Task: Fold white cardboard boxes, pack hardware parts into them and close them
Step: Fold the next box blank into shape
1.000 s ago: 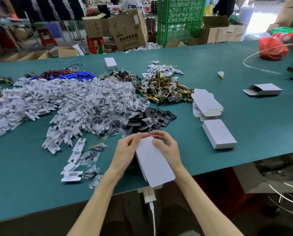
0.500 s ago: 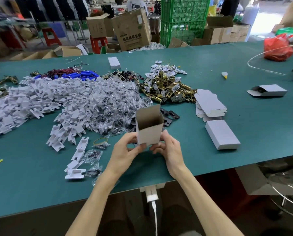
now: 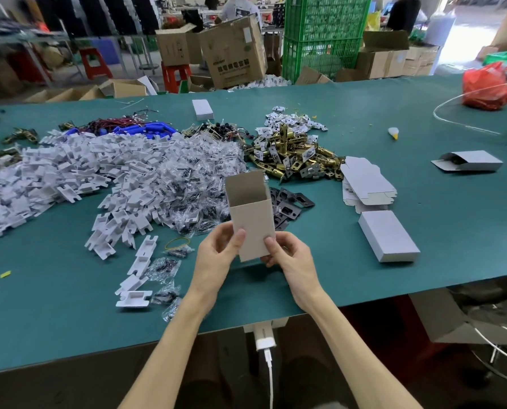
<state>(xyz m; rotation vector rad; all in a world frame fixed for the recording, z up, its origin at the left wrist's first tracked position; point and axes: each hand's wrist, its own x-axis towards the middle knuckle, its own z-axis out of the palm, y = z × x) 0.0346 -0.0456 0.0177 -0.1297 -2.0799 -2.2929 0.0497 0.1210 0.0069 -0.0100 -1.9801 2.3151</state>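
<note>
Box: You hold the white cardboard box (image 3: 252, 222) upright above the near edge of the table (image 3: 54, 305), open mouth up and brown inside showing. It looks ready to take parts.
Left hand: Your left hand (image 3: 216, 255) pinches the box's lower left, thumb on the near face, fingers curled behind.
Right hand: Your right hand (image 3: 287, 258) grips the lower right likewise, probably steadying the bottom flaps, which are hidden.
Supplies: Flat blanks (image 3: 367, 184) and a closed box (image 3: 388, 236) lie toward the right edge. Brass latches (image 3: 293, 154), black plates (image 3: 287, 202) and white plastic inserts (image 3: 69, 172) spread across the middle and left, apparently kept within reach for packing.
</note>
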